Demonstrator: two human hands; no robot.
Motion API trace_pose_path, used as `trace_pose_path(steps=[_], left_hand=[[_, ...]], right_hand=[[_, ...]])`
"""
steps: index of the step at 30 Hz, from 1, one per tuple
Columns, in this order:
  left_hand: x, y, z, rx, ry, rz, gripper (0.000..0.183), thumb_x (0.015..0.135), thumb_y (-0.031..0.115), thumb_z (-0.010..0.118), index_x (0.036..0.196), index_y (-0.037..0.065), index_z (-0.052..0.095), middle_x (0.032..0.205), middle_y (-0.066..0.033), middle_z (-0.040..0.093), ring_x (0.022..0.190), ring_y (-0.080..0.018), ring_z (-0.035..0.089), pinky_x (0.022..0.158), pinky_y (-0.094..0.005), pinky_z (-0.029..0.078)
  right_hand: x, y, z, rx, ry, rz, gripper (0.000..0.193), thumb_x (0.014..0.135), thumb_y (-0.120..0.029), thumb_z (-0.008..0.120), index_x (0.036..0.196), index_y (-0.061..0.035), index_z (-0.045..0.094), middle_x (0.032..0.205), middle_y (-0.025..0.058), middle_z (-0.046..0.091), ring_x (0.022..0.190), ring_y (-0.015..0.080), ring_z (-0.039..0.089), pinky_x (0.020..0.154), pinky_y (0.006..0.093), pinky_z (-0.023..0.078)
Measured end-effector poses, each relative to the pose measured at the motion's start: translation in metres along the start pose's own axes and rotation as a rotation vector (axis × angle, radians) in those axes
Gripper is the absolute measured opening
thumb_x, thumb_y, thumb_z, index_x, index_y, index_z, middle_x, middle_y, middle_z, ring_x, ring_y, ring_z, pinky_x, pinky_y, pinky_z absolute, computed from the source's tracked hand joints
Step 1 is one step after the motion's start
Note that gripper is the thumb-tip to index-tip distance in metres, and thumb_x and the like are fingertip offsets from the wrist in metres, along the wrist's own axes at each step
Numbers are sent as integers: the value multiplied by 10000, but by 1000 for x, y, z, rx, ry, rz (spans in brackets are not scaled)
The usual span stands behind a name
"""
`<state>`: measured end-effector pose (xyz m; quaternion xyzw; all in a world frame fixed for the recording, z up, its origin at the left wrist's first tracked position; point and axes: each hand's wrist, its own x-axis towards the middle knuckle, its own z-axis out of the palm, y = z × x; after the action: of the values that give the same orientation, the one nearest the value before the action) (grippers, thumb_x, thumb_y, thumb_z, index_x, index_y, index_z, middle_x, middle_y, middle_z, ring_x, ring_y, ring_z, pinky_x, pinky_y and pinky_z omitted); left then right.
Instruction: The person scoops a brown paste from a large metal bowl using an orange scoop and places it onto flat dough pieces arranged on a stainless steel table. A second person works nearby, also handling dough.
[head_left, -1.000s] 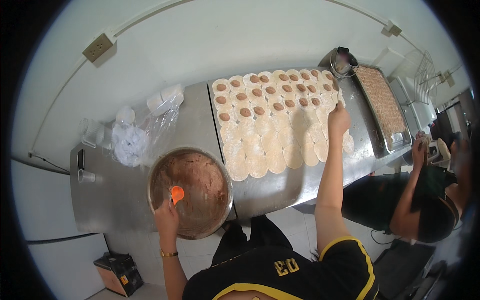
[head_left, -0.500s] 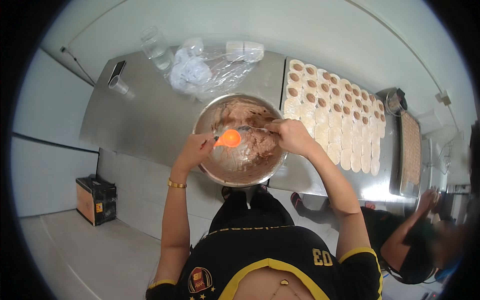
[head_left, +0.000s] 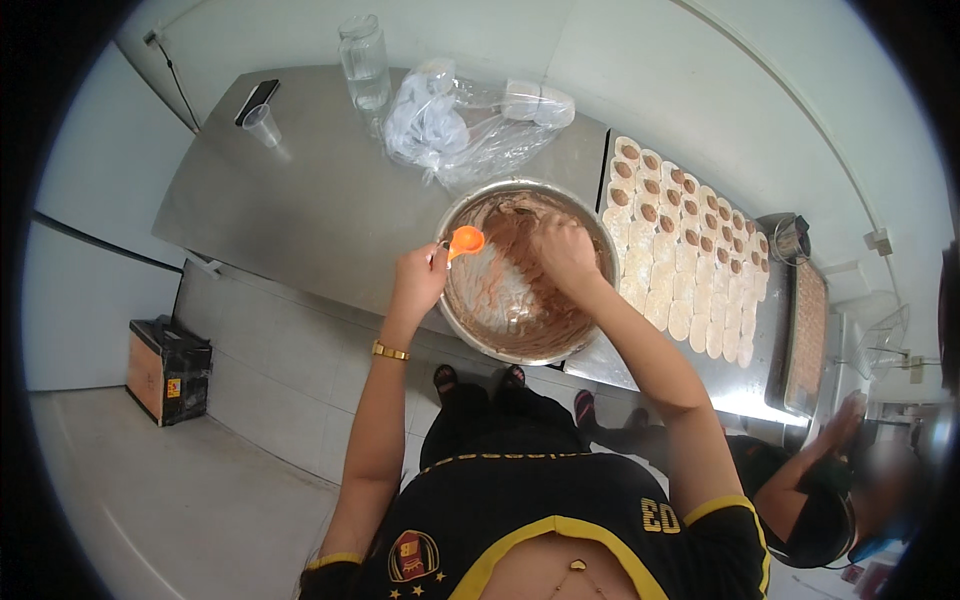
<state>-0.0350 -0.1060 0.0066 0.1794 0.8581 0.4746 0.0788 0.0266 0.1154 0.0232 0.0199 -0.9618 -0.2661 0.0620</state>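
Note:
A wide steel bowl (head_left: 450, 313) holds a brown, paste-like filling (head_left: 545, 290) smeared over its bottom and walls. My left hand (head_left: 418, 285) is closed on the handle of an orange measuring scoop (head_left: 468, 241), held over the bowl's left side. Its cup looks empty. Inside the bowl, against the filling at the far right, my right hand (head_left: 566, 252) is closed round a spoon whose handle showed a moment ago; the hand now hides it. To the right lie rows of pale dough wrappers (head_left: 660, 275), the far ones topped with brown filling mounds (head_left: 650, 212).
At the back of the steel table (head_left: 300, 210) stand a glass jug (head_left: 365, 70), a plastic bag (head_left: 430, 125), wrapped white blocks (head_left: 538, 103), a clear cup (head_left: 262, 125) and a phone (head_left: 257, 101). Far right are a filled tray (head_left: 805, 340) and a co-worker (head_left: 800, 490).
My right hand has lowered the spoon deeper into the filling, toward the far right. The scoop has moved from over the bowl's middle to its left rim. The whole view has shifted.

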Motion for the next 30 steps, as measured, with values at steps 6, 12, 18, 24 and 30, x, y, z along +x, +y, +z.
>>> trace_pose_path(steps=[6,12,18,24,30], left_hand=[[-1,-1,2,-49,19,-16,264,876,196,505,764,-28,589,560,-193,521,462,-295,509,484,-375,389],[0,-9,4,-55,19,-8,276,882,195,481,756,-38,557,527,-134,510,441,-174,478,464,-341,376],[3,-17,10,-105,30,-36,280,875,189,483,728,-33,569,544,-180,526,479,-282,536,480,-380,402],[1,-8,6,-108,28,-52,279,868,197,488,718,-20,579,560,-208,530,513,-359,549,498,-409,411],[2,-11,8,-63,55,-24,275,867,199,489,722,-12,591,555,-205,533,516,-360,551,504,-409,414]], right_hand=[[-12,-28,-8,232,-273,-175,181,776,-132,524,836,-2,636,865,159,610,699,254,654,570,329,534],[-25,-21,-15,488,-453,112,174,746,-157,545,755,-16,648,773,167,643,706,291,655,603,378,533],[-10,-10,10,405,-159,131,156,759,-147,535,732,-55,658,726,139,637,697,290,653,605,393,523],[-7,-22,19,349,-265,-84,168,795,-140,512,778,-96,673,789,104,660,718,246,661,606,344,531],[-21,-26,23,475,-346,-31,168,770,-128,516,815,-66,665,795,154,650,743,281,652,624,367,527]])
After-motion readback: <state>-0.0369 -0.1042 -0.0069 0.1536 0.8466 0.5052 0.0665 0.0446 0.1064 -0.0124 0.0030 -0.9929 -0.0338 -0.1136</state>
